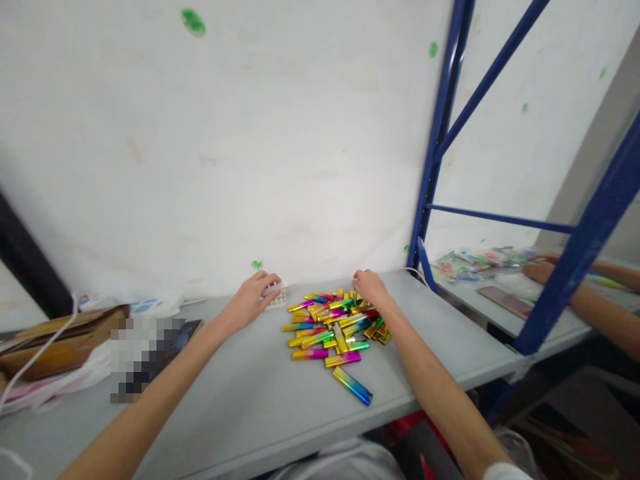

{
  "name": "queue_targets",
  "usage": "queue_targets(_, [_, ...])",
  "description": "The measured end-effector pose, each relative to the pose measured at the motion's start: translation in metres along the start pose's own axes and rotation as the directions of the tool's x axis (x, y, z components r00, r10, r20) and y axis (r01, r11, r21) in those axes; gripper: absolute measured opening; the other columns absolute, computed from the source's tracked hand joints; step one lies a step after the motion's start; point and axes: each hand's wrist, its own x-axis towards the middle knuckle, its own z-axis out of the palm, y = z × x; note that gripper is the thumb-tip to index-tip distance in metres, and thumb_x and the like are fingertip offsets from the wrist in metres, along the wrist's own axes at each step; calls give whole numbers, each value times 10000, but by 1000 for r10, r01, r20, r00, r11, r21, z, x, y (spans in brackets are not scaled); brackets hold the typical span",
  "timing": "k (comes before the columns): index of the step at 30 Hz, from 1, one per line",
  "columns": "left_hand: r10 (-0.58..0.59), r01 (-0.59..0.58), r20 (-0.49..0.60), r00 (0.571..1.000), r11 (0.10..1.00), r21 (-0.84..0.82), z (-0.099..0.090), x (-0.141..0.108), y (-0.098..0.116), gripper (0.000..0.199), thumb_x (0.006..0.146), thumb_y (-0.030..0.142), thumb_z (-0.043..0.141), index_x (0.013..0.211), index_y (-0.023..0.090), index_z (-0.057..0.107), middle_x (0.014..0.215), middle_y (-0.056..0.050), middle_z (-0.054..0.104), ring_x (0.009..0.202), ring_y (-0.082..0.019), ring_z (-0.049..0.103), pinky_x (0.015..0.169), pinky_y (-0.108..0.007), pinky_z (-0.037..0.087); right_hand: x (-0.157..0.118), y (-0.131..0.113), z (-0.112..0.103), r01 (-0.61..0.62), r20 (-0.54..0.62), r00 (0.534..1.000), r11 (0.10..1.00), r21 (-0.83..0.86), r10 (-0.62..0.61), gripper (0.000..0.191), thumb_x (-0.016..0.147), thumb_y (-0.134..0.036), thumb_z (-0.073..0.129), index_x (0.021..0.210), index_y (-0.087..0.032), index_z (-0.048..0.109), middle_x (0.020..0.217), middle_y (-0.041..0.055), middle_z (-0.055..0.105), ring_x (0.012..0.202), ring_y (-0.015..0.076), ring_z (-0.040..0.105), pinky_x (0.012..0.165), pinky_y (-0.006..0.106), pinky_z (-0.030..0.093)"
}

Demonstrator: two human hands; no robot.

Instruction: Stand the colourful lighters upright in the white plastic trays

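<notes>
My left hand (253, 298) is at the back of the grey table, its fingers curled over the left side of a small white tray (279, 299) dotted with holes. Part of that tray is hidden under the fingers. Right of it spreads a pile of shiny lighters (320, 327) in gold, pink, blue, green and red. My right hand (371, 287) hovers at the pile's back right edge, fingertips pinched together; what they hold is too small to make out. One gold-to-blue lighter (353, 385) lies apart, closer to the table's front edge.
On the left are a cardboard box (60, 339), plastic bags and a dark flat object (175, 347), partly blurred. A blue metal frame (430, 167) stands at the right. Beyond it, another person's arms (600, 300) rest by a phone (505, 300) and colourful packets (475, 262).
</notes>
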Motion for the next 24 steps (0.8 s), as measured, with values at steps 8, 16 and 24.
queue_targets(8, [-58,52,102,993,997,61,-11,-115,2,317,994,415,405,1090,265,666,1139,-79,651,1009,-233,662,938,-333,536,36,8,5,-155,85,983,986,-67,160,512,951,-311,533,1442,-167,515,1310,222,636,1191,344,646,926,433,510])
queue_targets(16, [-79,63,137,987,992,113,15,-167,-2,269,936,489,580,1119,322,685,1291,-62,620,1123,-264,648,1035,-382,523,60,14,14,-154,59,986,987,-35,156,391,920,-179,575,1300,-99,622,1279,255,662,1180,306,662,927,354,497])
queue_targets(24, [-136,126,164,977,990,69,12,-147,1,264,963,447,462,992,256,642,1434,-117,537,1253,-267,603,1101,-407,475,50,4,1,113,-45,994,948,298,-104,294,991,-283,507,1212,-139,637,1160,133,720,1015,188,694,865,283,521])
